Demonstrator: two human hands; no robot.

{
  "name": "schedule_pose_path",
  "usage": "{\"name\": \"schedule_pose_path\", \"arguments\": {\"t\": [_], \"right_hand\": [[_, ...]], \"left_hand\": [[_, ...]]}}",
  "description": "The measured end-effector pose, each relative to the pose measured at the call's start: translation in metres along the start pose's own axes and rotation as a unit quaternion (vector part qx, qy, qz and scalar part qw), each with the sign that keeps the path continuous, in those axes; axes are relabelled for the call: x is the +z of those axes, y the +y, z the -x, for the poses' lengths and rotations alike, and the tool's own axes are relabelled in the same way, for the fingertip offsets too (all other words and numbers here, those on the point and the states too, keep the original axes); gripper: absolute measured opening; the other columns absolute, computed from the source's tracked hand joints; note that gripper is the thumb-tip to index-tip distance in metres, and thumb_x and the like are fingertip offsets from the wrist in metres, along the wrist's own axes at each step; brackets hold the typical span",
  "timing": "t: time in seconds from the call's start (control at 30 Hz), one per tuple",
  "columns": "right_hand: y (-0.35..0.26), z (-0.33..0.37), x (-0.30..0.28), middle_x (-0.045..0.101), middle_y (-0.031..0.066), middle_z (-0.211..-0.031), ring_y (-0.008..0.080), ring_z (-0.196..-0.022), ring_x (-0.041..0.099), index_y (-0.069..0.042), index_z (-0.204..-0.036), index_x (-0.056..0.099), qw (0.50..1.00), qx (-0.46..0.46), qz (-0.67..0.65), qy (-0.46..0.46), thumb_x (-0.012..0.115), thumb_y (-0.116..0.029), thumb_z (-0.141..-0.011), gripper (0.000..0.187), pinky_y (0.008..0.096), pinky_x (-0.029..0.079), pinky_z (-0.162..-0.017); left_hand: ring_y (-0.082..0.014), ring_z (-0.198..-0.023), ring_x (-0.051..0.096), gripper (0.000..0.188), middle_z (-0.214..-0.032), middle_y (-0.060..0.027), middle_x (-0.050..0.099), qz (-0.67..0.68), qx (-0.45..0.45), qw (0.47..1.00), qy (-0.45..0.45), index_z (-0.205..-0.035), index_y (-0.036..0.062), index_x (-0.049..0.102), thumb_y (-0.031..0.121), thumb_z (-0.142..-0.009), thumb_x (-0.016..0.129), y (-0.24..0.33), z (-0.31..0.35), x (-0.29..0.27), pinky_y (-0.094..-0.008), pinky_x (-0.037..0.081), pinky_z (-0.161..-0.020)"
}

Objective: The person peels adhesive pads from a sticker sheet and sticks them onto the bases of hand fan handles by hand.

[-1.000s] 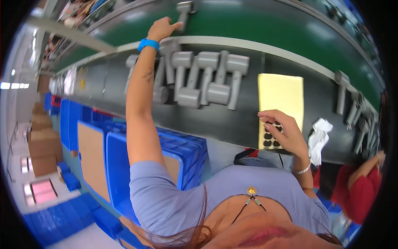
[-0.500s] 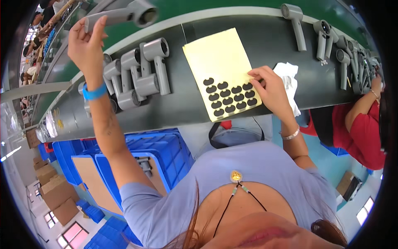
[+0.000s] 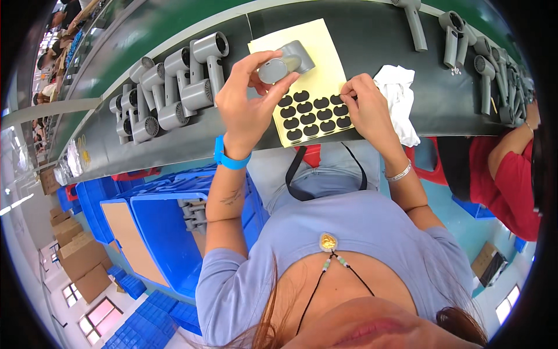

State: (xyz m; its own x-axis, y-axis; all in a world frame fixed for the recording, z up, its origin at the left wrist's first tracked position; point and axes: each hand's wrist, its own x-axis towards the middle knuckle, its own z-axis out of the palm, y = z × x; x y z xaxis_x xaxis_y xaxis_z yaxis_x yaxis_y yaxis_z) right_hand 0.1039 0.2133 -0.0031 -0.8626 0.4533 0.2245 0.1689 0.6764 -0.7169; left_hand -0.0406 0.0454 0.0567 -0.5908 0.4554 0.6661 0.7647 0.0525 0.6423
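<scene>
Your left hand (image 3: pixel 244 99) wraps a grey dryer (image 3: pixel 290 61), handle end (image 3: pixel 272 71) facing you, left of your right hand (image 3: pixel 368 110), pinched by black stickers (image 3: pixel 321 103); hold unclear.

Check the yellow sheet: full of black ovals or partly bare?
Partly bare: black ovals dot its near part; beyond, the yellow sheet is plain.
</scene>
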Motion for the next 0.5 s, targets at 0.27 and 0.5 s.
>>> {"name": "schedule_pose_path", "arguments": {"t": [0.27,0.5], "right_hand": [[0.016,-0.008,-0.014,0.057,0.0049,-0.094,0.0153,-0.088,0.060,-0.004,-0.096,0.052,0.975,0.043,-0.212,-0.048,0.054,-0.006,-0.095,0.002,0.0297,0.048,-0.072],[-0.050,-0.003,-0.062,0.053,0.0039,-0.097,0.0116,-0.091,0.053,-0.002,-0.100,0.051,0.951,-0.015,-0.307,-0.037,0.053,-0.002,-0.095,0.006,0.0249,0.043,-0.082]], "left_hand": [[-0.0136,-0.071,0.069,0.040,-0.105,-0.0099,0.066,0.188,-0.164,0.968,0.024,-0.107,-0.0028,0.063,-0.001,-0.071,0.081,0.014,0.012,0.007,-0.0218,0.055,-0.058],[-0.0239,-0.087,0.071,0.041,-0.112,-0.0142,0.065,0.271,-0.156,0.949,-0.033,-0.114,-0.0039,0.061,-0.011,-0.075,0.072,0.029,0.023,0.010,-0.0300,0.061,-0.074]]}}
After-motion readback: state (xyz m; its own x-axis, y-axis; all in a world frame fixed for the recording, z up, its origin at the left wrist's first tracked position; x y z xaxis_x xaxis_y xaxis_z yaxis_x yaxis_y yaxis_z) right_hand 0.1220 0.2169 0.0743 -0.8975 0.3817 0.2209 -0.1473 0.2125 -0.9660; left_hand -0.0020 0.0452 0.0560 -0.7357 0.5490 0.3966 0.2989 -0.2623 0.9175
